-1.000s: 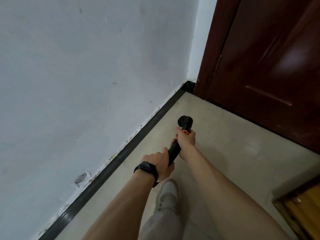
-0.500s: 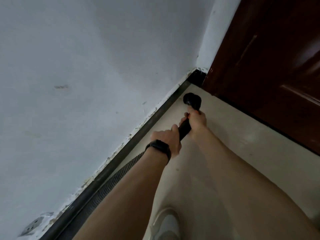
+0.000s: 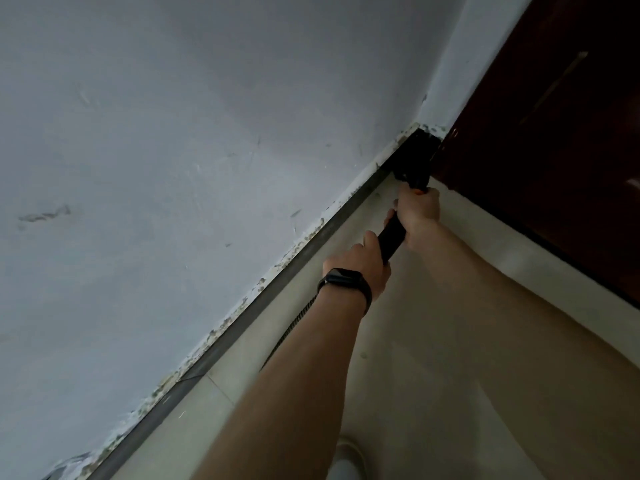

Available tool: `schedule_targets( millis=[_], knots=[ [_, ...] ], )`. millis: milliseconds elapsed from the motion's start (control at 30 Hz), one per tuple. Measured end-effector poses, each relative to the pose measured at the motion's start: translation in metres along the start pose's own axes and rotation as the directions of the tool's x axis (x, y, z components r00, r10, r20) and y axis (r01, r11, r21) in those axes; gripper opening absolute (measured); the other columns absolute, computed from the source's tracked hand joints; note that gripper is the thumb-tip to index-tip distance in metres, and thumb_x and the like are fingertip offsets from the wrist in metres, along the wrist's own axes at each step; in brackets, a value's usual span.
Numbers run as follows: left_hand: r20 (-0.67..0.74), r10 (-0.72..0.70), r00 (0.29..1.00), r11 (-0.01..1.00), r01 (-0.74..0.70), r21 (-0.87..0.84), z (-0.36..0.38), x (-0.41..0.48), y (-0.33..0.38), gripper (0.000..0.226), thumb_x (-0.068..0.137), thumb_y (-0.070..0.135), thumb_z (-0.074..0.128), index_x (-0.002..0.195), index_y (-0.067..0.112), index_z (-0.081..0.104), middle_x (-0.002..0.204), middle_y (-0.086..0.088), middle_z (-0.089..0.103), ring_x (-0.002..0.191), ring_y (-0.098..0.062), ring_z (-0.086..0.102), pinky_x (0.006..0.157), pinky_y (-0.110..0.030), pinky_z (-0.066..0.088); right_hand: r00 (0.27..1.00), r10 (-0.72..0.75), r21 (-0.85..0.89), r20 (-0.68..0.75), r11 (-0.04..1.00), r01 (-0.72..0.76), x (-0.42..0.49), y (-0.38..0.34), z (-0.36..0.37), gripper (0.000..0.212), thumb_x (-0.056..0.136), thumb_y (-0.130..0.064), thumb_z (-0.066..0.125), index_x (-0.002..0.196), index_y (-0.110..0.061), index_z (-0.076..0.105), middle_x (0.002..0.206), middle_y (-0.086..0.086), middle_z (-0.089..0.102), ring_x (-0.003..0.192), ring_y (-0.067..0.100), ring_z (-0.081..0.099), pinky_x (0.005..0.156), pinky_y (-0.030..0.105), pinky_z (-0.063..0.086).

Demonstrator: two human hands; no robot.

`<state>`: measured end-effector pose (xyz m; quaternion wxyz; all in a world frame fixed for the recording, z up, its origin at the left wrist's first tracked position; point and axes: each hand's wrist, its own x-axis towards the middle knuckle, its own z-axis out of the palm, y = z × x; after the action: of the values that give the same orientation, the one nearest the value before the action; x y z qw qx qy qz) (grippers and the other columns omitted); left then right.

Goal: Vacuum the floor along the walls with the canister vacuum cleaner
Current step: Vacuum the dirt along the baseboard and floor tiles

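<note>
L hand [image 3: 363, 268], R hand [image 3: 420, 211] round wand [image 3: 391, 240] (?)

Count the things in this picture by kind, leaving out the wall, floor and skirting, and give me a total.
hands: 2, left hand and right hand, both gripping the vacuum wand
vacuum wand: 1
hose: 1
wristband: 1
shoe: 1
door: 1
total: 7
</note>
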<state>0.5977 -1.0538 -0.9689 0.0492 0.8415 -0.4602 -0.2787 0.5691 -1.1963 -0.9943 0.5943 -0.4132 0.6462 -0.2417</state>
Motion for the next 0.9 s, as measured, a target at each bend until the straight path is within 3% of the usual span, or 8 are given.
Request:
schedule_targets(
  millis=[167, 300, 400, 500, 567, 733, 833, 900],
  knots=[
    [-0.009, -0.022, 1.000, 0.998, 0.021, -0.051, 0.012, -0.012, -0.003, 0.033, 0.100, 0.043, 0.044, 0.118, 0.016, 0.038, 0.097, -0.004, 0.059, 0.066, -0.026, 0.052, 0.060, -0.036, 0.042, 0.998, -0.056, -0.167, -0.002, 0.984, 0.055, -0.002, 0.011, -0.002, 0.033, 0.104, -0.029, 0.051, 0.134, -0.019, 0.044, 0.083, 0.006, 0.061, 0.039, 0.011, 0.057, 0.044, 0.027, 0.051],
    [-0.003, -0.050, 0.999, 0.996, 0.049, -0.069, 0.027, -0.042, -0.018, 0.034, 0.099, 0.044, 0.044, 0.115, 0.016, 0.037, 0.099, -0.005, 0.059, 0.076, -0.031, 0.058, 0.064, -0.037, 0.044, 0.997, -0.072, -0.271, 0.030, 0.960, 0.077, -0.030, 0.034, 0.000, 0.047, 0.103, -0.031, 0.048, 0.146, -0.018, 0.038, 0.093, 0.009, 0.064, 0.070, 0.028, 0.069, 0.072, 0.046, 0.063],
    [0.001, -0.084, 0.996, 0.993, 0.084, -0.081, 0.040, -0.071, -0.037, 0.031, 0.098, 0.046, 0.043, 0.108, 0.018, 0.034, 0.095, -0.003, 0.058, 0.072, -0.029, 0.055, 0.061, -0.036, 0.041, 0.996, -0.080, -0.335, 0.039, 0.938, 0.089, -0.063, 0.057, 0.006, 0.056, 0.105, -0.037, 0.047, 0.155, -0.020, 0.031, 0.116, 0.017, 0.066, 0.095, 0.037, 0.070, 0.083, 0.044, 0.060],
    [0.023, -0.120, 0.993, 0.988, 0.121, -0.095, 0.048, -0.102, -0.056, 0.028, 0.097, 0.047, 0.044, 0.099, 0.022, 0.029, 0.083, 0.003, 0.051, 0.062, -0.023, 0.049, 0.055, -0.034, 0.038, 0.995, -0.076, -0.354, 0.068, 0.930, 0.095, -0.095, 0.078, 0.011, 0.058, 0.107, -0.037, 0.045, 0.159, -0.020, 0.024, 0.103, 0.011, 0.063, 0.074, 0.026, 0.063, 0.061, 0.030, 0.047],
    [0.042, -0.144, 0.989, 0.984, 0.147, -0.097, 0.053, -0.122, -0.069, 0.029, 0.096, 0.047, 0.044, 0.098, 0.023, 0.029, 0.080, 0.004, 0.049, 0.059, -0.020, 0.047, 0.053, -0.033, 0.036, 0.993, -0.084, -0.388, 0.082, 0.915, 0.109, -0.119, 0.088, 0.014, 0.059, 0.108, -0.035, 0.045, 0.160, -0.018, 0.022, 0.091, 0.006, 0.056, 0.062, 0.015, 0.050, 0.053, 0.030, 0.036],
    [0.093, -0.200, 0.975, 0.972, 0.209, -0.110, 0.058, -0.173, -0.104, 0.028, 0.094, 0.048, 0.045, 0.101, 0.024, 0.032, 0.079, 0.005, 0.051, 0.063, -0.020, 0.054, 0.054, -0.034, 0.042, 0.987, -0.028, -0.371, 0.158, 0.925, 0.086, -0.178, 0.119, 0.024, 0.063, 0.108, -0.037, 0.043, 0.161, -0.019, 0.014, 0.113, 0.020, 0.068, 0.089, 0.037, 0.071, 0.067, 0.031, 0.052],
    [0.135, -0.225, 0.965, 0.962, 0.242, -0.127, 0.068, -0.208, -0.118, 0.028, 0.094, 0.048, 0.046, 0.103, 0.025, 0.032, 0.080, 0.004, 0.054, 0.064, -0.019, 0.057, 0.055, -0.034, 0.047, 0.981, -0.022, -0.365, 0.194, 0.926, 0.093, -0.213, 0.138, 0.024, 0.062, 0.108, -0.035, 0.043, 0.161, -0.019, 0.014, 0.104, 0.017, 0.069, 0.082, 0.033, 0.071, 0.057, 0.028, 0.049],
    [0.141, -0.238, 0.961, 0.957, 0.257, -0.137, 0.075, -0.230, -0.124, 0.028, 0.094, 0.048, 0.046, 0.103, 0.026, 0.032, 0.079, 0.004, 0.054, 0.064, -0.018, 0.058, 0.056, -0.034, 0.049, 0.972, -0.022, -0.365, 0.232, 0.925, 0.108, -0.232, 0.150, 0.023, 0.060, 0.108, -0.033, 0.043, 0.159, -0.019, 0.015, 0.099, 0.015, 0.068, 0.079, 0.032, 0.071, 0.060, 0.034, 0.057]
  ],
)
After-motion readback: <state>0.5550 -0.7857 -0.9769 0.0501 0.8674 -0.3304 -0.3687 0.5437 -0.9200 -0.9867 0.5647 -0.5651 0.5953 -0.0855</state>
